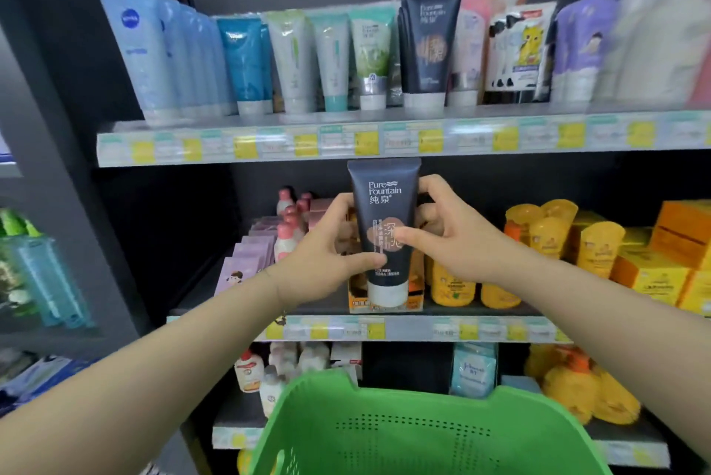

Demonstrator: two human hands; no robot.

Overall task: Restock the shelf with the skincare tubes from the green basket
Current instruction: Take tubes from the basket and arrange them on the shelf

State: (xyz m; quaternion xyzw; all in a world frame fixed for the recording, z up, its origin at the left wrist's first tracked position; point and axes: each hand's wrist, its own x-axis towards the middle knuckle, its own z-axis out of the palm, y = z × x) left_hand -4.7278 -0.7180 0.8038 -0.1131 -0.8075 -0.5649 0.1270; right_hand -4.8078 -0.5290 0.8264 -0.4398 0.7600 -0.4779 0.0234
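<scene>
While my left hand (pixel 327 247) and right hand (pixel 450 236) both clamp the tube (pixel 384 201) cap-down, above the basket (pixel 404 432) at 6 o'clock, I judge the lift to its twin (pixel 429 43) at 12 o'clock risky: it may clip the rail (pixel 384 141) or topple neighbours.
</scene>
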